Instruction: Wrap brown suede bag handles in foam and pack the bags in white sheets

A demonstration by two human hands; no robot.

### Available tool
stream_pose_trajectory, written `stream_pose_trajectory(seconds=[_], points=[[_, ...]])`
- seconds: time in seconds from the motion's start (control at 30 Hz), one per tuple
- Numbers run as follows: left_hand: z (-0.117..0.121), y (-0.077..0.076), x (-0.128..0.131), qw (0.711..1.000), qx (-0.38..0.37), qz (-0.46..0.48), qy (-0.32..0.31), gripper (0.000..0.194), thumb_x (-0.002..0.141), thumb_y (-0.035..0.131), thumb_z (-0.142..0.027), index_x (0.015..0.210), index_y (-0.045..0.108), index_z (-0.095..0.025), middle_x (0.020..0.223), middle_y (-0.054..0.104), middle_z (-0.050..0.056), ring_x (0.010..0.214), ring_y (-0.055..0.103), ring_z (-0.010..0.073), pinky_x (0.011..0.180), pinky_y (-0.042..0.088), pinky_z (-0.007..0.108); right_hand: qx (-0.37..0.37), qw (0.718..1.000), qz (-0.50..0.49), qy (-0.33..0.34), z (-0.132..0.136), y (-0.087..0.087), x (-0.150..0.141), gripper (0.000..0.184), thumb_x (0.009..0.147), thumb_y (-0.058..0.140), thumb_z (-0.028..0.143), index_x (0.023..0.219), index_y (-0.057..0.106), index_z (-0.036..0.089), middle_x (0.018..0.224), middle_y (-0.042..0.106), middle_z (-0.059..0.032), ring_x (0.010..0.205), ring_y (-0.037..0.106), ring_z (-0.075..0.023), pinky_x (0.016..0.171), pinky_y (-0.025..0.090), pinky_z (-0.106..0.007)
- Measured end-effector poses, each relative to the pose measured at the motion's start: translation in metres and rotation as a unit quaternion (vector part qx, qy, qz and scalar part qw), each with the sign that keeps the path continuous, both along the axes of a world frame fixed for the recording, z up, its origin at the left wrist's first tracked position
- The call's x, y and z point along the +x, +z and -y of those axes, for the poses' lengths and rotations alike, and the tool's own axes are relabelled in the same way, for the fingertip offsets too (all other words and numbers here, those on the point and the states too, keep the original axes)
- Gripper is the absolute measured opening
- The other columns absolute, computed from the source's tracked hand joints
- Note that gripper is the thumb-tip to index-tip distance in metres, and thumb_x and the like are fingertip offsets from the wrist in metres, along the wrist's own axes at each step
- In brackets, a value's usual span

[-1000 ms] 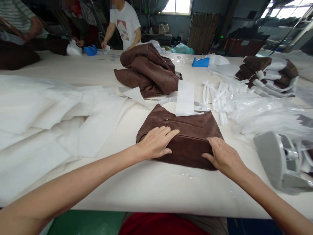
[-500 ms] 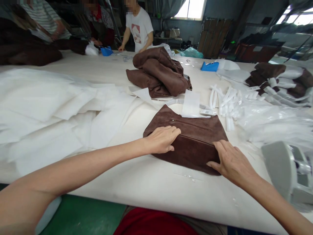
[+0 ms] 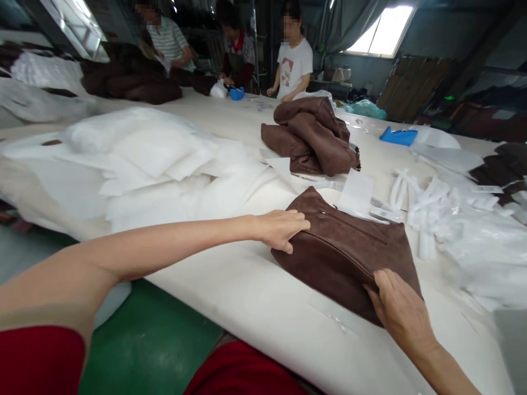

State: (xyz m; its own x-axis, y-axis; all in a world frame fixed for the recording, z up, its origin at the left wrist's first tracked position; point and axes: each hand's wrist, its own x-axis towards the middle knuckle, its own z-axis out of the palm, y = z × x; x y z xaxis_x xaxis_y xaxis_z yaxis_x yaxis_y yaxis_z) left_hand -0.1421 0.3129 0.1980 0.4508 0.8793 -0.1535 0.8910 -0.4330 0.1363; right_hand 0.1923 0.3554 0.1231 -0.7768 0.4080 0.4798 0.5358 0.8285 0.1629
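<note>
A brown leather bag (image 3: 349, 241) lies flat on the white table in front of me, a zip running across its upper panel and a raised seam along its middle. My left hand (image 3: 282, 229) grips the seam near the bag's left end, fingers closed and thumb below. At the right end, my right hand (image 3: 399, 299) pinches the same seam between thumb and fingers. A white card (image 3: 356, 191) rests against the bag's far edge, with a small label beside it.
Beyond the bag sits a heap of brown leather bags (image 3: 315, 134). White sheets (image 3: 164, 159) are piled at left. White strips (image 3: 428, 203) and clear plastic (image 3: 481, 247) lie at right. A blue tape dispenser (image 3: 398, 135) stands farther back. Several people (image 3: 294, 68) work across the table.
My view has swung left and tilted, so the bag appears lower and farther right. My left hand has shifted toward the bag's left end; my right hand now pinches the seam more tightly.
</note>
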Motion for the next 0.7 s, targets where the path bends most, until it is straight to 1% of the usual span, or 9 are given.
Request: stream_pose_trajectory(seconds=[0.07,0.13,0.2,0.3,0.37,0.43,0.53,0.63,0.7], points=[[0.008,-0.007,-0.007,1.0,0.018,0.017,0.011,0.03,0.08,0.072,-0.024,0.1,0.05,-0.022,0.103,0.059,0.005,0.097,0.056,0.0235,0.072,0.044,0.032,0.001,1.0,-0.001,0.018,0.0,-0.002,0.001,0.021,0.098,0.039,0.019,0.077,0.041,0.022,0.068,0.044,-0.0002,0.061,0.047,-0.0184,0.06,0.034,-0.03],[0.014,-0.015,-0.01,0.999,0.034,0.024,0.022,0.02,0.085,0.066,-0.021,0.099,0.05,-0.022,0.104,0.058,0.006,0.097,0.056,0.023,0.072,0.045,0.032,0.002,1.0,0.005,0.03,0.0,-0.004,0.002,0.02,0.098,0.039,0.018,0.079,0.043,0.022,0.068,0.044,-0.0005,0.061,0.048,-0.0182,0.061,0.035,-0.03],[0.019,-0.021,-0.013,0.998,0.045,0.039,0.031,0.023,0.086,0.067,-0.026,0.101,0.05,-0.022,0.106,0.057,0.006,0.1,0.055,0.0228,0.077,0.047,0.032,-0.007,0.999,0.005,0.031,0.0,-0.007,0.001,0.019,0.098,0.04,0.018,0.08,0.043,0.022,0.069,0.045,-0.0007,0.062,0.048,-0.018,0.061,0.037,-0.03],[0.026,-0.029,-0.019,0.993,0.064,0.084,0.046,0.038,0.079,0.073,-0.028,0.107,0.048,-0.021,0.108,0.056,0.006,0.101,0.055,0.0219,0.082,0.047,0.03,-0.017,1.0,-0.004,0.021,-0.001,-0.007,-0.003,0.02,0.097,0.041,0.017,0.078,0.041,0.023,0.069,0.045,-0.0004,0.062,0.049,-0.018,0.061,0.038,-0.03],[0.028,-0.035,-0.022,0.991,0.076,0.099,0.057,0.03,0.081,0.068,-0.021,0.103,0.049,-0.022,0.103,0.056,0.004,0.097,0.055,0.021,0.079,0.047,0.029,-0.029,0.999,-0.003,0.025,-0.001,-0.005,-0.002,0.019,0.097,0.041,0.016,0.079,0.042,0.022,0.07,0.045,-0.0005,0.063,0.049,-0.0181,0.061,0.038,-0.03],[0.028,-0.041,-0.023,0.99,0.083,0.099,0.056,0.016,0.085,0.059,-0.014,0.095,0.049,-0.021,0.096,0.056,0.004,0.094,0.056,0.0208,0.078,0.046,0.03,-0.075,0.997,0.005,0.033,-0.002,-0.001,0.006,0.013,0.097,0.043,0.017,0.085,0.047,0.021,0.074,0.048,-0.0015,0.067,0.051,-0.0186,0.064,0.041,-0.03],[0.025,-0.046,-0.024,0.988,0.087,0.122,0.047,0.008,0.088,0.051,-0.013,0.091,0.049,-0.021,0.093,0.055,0.004,0.092,0.056,0.0207,0.078,0.045,0.031,-0.207,0.978,0.0,-0.004,-0.002,0.008,0.03,0.002,0.094,0.051,0.021,0.095,0.051,0.02,0.085,0.054,-0.0042,0.078,0.054,-0.0203,0.071,0.046,-0.032],[0.02,-0.046,-0.029,0.983,0.079,0.159,0.048,0.005,0.09,0.05,-0.016,0.092,0.049,-0.021,0.094,0.055,0.003,0.091,0.056,0.0194,0.078,0.045,0.03,-0.308,0.949,-0.029,-0.066,0.0,0.015,0.054,0.009,0.09,0.057,0.023,0.097,0.052,0.02,0.091,0.055,-0.0054,0.084,0.055,-0.0211,0.074,0.048,-0.033],[0.017,-0.045,-0.033,0.982,0.066,0.177,0.028,0.007,0.09,0.048,-0.015,0.093,0.05,-0.02,0.094,0.055,0.003,0.09,0.056,0.0186,0.078,0.046,0.03,-0.326,0.941,-0.051,-0.067,0.001,0.016,0.062,0.008,0.091,0.055,0.021,0.099,0.054,0.019,0.091,0.055,-0.0054,0.084,0.056,-0.0205,0.074,0.049,-0.033]])
